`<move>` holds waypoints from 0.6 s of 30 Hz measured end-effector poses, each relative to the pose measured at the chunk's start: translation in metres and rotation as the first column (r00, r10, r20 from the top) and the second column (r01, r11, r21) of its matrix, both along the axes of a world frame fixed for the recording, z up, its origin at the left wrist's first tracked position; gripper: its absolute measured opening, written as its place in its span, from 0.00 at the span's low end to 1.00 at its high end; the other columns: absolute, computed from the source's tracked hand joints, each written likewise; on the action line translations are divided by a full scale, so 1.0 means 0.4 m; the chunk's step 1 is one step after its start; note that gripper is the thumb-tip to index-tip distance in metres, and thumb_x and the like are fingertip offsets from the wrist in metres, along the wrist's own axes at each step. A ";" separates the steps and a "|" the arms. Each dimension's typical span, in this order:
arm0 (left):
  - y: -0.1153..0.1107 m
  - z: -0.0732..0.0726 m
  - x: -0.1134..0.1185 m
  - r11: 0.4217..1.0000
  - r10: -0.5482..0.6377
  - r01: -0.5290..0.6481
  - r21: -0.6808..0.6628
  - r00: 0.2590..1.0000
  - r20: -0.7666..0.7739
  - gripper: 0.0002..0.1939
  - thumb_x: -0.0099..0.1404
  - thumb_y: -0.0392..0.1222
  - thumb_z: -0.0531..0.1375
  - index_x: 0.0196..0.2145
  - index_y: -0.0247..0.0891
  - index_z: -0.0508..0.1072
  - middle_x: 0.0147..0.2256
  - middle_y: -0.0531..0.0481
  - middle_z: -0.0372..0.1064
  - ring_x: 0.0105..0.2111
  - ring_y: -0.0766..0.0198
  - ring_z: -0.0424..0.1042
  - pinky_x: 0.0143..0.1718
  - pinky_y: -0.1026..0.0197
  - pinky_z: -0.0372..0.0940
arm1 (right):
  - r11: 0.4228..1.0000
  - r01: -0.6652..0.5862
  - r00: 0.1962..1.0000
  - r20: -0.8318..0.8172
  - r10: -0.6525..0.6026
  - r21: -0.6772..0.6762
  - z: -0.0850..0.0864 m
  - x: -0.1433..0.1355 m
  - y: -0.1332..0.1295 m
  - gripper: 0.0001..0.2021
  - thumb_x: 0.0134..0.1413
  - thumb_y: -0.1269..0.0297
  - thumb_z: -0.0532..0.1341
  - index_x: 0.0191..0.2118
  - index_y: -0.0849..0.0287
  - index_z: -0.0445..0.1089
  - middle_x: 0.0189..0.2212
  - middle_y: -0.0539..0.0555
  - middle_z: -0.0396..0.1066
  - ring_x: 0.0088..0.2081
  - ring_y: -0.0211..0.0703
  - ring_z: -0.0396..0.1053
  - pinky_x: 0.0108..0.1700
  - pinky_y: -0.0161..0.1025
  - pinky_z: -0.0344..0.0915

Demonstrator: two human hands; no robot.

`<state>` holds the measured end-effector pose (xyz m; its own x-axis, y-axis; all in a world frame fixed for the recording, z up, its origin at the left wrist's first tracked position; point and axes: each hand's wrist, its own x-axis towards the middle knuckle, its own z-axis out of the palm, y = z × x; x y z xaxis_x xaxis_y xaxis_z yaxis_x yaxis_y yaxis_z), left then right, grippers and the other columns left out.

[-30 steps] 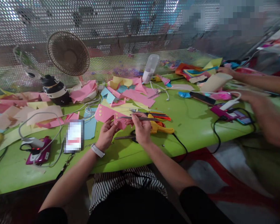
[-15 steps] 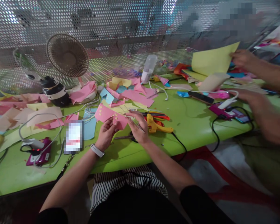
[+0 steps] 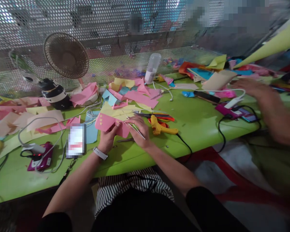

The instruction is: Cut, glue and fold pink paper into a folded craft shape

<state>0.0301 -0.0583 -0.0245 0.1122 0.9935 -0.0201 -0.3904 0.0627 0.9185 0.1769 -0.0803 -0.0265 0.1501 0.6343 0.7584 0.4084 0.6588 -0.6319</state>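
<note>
My left hand [image 3: 108, 138] is closed on a folded piece of pink paper [image 3: 105, 122], its thumb pressed on the front. Small yellow cut-outs are stuck near the paper's left end. My right hand [image 3: 140, 131] grips slim silver tweezers [image 3: 139, 133], with fingers close to the paper's right part; whether the tips touch it I cannot make out. Right of that hand, a yellow glue gun [image 3: 159, 126] lies on the green table [image 3: 193, 125], beside orange-handled scissors [image 3: 168, 118]. Pale yellow paper [image 3: 113, 110] lies behind the pink piece.
Loose coloured paper [image 3: 44, 119], a phone [image 3: 75, 140] and a purple power strip [image 3: 42, 158] lie to the left. A fan [image 3: 67, 56], black bottle [image 3: 54, 95] and clear bottle [image 3: 152, 68] stand behind. Another person's arm [image 3: 270, 106] reaches in from the right.
The pink paper has tilted and flattened in my left hand, and my right hand has shifted slightly left. At right, the other person has swung a yellow sheet up and rightward.
</note>
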 end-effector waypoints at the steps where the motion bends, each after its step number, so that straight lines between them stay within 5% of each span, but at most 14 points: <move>1: -0.001 0.002 -0.001 1.000 0.003 -0.003 0.003 1.000 -0.001 0.22 0.49 0.47 0.74 0.39 0.35 0.76 0.39 0.46 0.77 0.39 0.60 0.75 0.39 0.61 0.71 | 1.000 0.002 1.000 -0.009 -0.002 0.001 0.001 0.001 0.000 0.05 0.60 0.65 0.63 0.39 0.48 0.76 0.35 0.50 0.76 0.41 0.45 0.73 0.52 0.48 0.65; 7: -0.003 0.020 -0.020 0.977 -0.214 0.214 0.017 0.977 -0.012 0.30 0.48 0.45 0.75 0.48 0.38 0.75 0.41 0.44 0.78 0.39 0.56 0.78 0.39 0.57 0.74 | 0.997 0.017 0.999 -0.050 -0.021 -0.075 0.018 0.014 0.004 0.05 0.60 0.61 0.62 0.37 0.50 0.76 0.35 0.51 0.76 0.42 0.47 0.72 0.51 0.49 0.67; 11: 0.003 0.023 -0.029 0.965 -0.261 0.261 -0.004 0.964 -0.048 0.24 0.51 0.45 0.74 0.45 0.35 0.77 0.35 0.45 0.78 0.34 0.60 0.78 0.38 0.59 0.75 | 0.994 -0.009 0.999 -0.050 0.004 -0.105 0.036 0.023 0.009 0.05 0.61 0.61 0.61 0.37 0.50 0.76 0.36 0.50 0.76 0.42 0.46 0.72 0.51 0.48 0.67; 14: 0.014 0.028 -0.035 0.983 -0.182 0.182 -0.019 0.982 -0.048 0.19 0.51 0.46 0.73 0.39 0.35 0.77 0.35 0.48 0.77 0.33 0.63 0.77 0.34 0.62 0.74 | 0.996 0.020 1.000 -0.010 -0.021 -0.089 0.045 0.038 0.015 0.07 0.62 0.60 0.60 0.42 0.50 0.75 0.39 0.51 0.77 0.46 0.46 0.72 0.52 0.47 0.67; 18: 0.044 0.039 -0.053 0.995 0.096 -0.098 0.008 0.990 0.101 0.19 0.47 0.45 0.75 0.35 0.40 0.75 0.34 0.55 0.74 0.32 0.69 0.76 0.34 0.66 0.74 | 0.994 -0.009 0.990 0.140 0.025 -0.108 0.044 0.069 0.025 0.12 0.63 0.59 0.58 0.50 0.50 0.74 0.44 0.53 0.76 0.47 0.46 0.71 0.52 0.47 0.67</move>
